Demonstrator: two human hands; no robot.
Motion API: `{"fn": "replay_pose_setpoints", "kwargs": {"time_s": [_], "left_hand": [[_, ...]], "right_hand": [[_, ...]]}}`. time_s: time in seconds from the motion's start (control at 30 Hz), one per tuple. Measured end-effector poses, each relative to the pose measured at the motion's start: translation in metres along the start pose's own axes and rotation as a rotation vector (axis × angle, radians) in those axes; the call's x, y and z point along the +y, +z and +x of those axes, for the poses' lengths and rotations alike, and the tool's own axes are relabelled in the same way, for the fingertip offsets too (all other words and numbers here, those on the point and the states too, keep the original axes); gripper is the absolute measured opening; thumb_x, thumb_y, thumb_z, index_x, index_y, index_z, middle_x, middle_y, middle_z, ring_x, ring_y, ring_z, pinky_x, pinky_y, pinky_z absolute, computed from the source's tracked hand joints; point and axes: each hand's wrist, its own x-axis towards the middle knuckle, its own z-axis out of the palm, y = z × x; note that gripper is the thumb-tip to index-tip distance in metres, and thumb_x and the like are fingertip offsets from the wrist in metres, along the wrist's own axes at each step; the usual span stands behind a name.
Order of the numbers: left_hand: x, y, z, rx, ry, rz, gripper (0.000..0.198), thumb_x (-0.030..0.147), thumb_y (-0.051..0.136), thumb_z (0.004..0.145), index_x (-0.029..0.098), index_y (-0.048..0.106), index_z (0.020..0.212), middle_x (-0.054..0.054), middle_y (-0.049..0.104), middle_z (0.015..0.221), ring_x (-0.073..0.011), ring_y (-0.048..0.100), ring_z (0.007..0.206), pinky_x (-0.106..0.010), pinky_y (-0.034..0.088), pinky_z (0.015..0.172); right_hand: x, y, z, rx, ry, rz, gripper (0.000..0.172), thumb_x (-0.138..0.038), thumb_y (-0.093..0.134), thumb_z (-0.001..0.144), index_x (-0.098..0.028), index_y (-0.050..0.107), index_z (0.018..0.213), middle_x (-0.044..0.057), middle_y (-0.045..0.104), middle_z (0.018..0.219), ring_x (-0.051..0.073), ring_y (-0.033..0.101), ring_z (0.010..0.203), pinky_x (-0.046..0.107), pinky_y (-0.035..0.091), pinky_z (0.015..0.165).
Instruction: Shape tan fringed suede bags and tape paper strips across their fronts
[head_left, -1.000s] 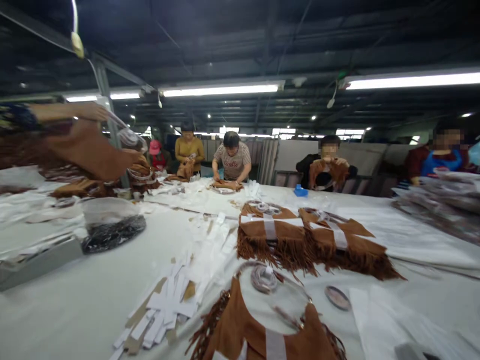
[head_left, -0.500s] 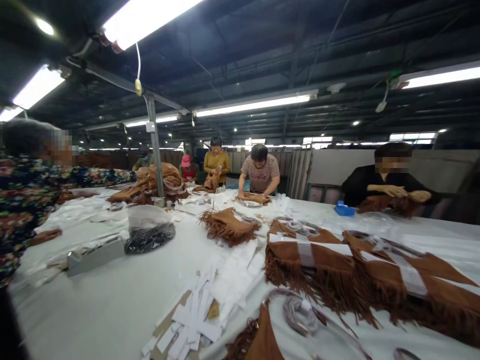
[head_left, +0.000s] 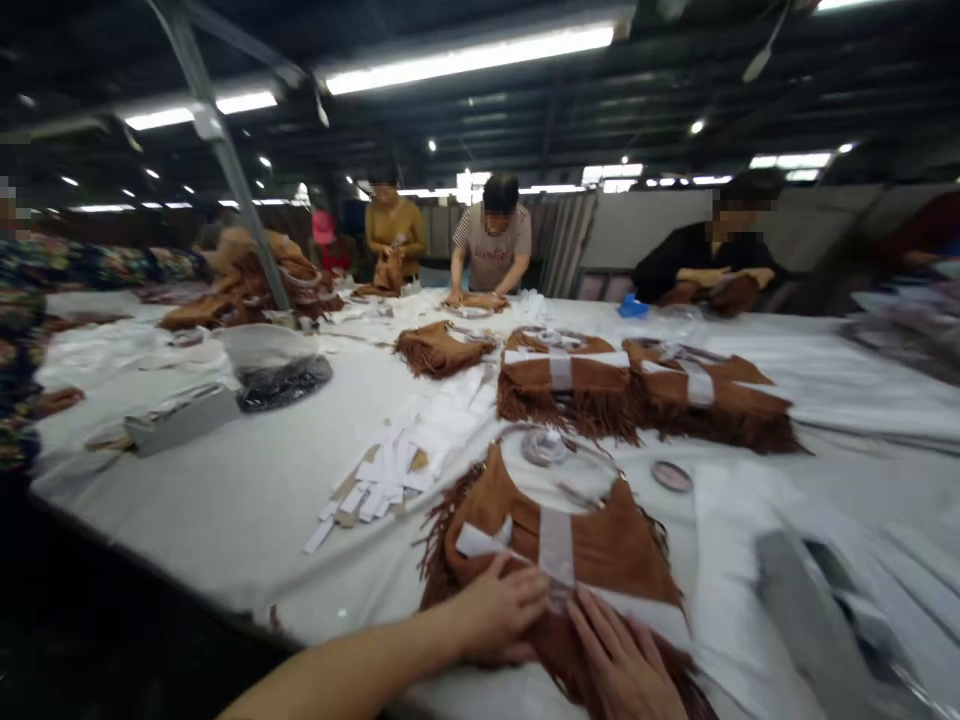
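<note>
A brown fringed suede piece (head_left: 600, 545) wrapped with a white paper band (head_left: 556, 545) lies on the white table (head_left: 225, 500) right in front of me. My left hand (head_left: 499, 610) rests on its near edge, fingers laid over a white strip. Just to its right, my right hand (head_left: 622, 660) presses flat on the same piece, fingers stretched out. Neither hand grips anything. A clear plastic cover with a coiled cord (head_left: 544, 445) sits at the piece's top.
Two more banded fringed pieces (head_left: 566, 385) (head_left: 705, 395) and a loose one (head_left: 439, 348) lie farther back. White paper strips (head_left: 382, 480), a clear bag of black items (head_left: 274, 365) and a grey box (head_left: 180, 420) sit left. Several co-workers (head_left: 491, 240) stand around the table; a floral sleeve (head_left: 30, 290) is at far left.
The view has dropped toward the table. Both my hands have come into view and now lie on the nearest fringed piece.
</note>
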Motion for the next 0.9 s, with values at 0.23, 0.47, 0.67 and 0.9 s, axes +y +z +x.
{"fn": "replay_pose_setpoints", "kwargs": {"time_s": [0.23,0.47,0.67,0.9], "left_hand": [[0.000,-0.011,-0.001,-0.197,-0.058,-0.171,0.060,0.030,0.052,0.084,0.010,0.033,0.138,-0.017,0.035,0.147,-0.0289,0.026,0.138,-0.057,0.020,0.111],[0.006,-0.013,-0.001,-0.173,-0.085,-0.152,0.058,0.035,0.053,0.085,0.011,0.036,0.135,-0.017,0.038,0.145,-0.0295,0.030,0.136,-0.057,0.023,0.109],[0.013,-0.006,0.001,-0.132,-0.129,-0.119,0.057,0.039,0.050,0.086,0.010,0.038,0.134,-0.018,0.041,0.142,-0.0295,0.029,0.136,-0.058,0.019,0.110],[0.017,0.004,0.005,-0.128,-0.159,-0.043,0.061,0.042,0.048,0.086,0.009,0.037,0.136,-0.018,0.041,0.142,-0.0303,0.028,0.135,-0.057,0.017,0.110]], "right_hand": [[-0.035,-0.065,-0.021,-0.199,0.051,0.211,0.059,-0.014,0.050,0.080,-0.018,0.042,0.138,0.011,0.054,0.134,0.024,0.046,0.125,0.041,0.036,0.102],[-0.079,-0.035,-0.027,-0.198,-0.055,0.356,0.046,-0.009,0.049,0.075,-0.025,0.058,0.117,0.007,0.063,0.121,0.020,0.057,0.100,0.035,0.043,0.085],[-0.083,-0.028,-0.024,-0.080,0.051,0.434,0.027,-0.011,0.041,0.081,-0.019,0.061,0.097,0.008,0.068,0.096,0.018,0.058,0.084,0.030,0.047,0.070],[-0.088,-0.031,-0.016,0.063,0.075,0.420,0.038,-0.007,0.034,0.080,-0.016,0.062,0.103,0.008,0.069,0.090,0.018,0.062,0.084,0.030,0.053,0.073]]}}
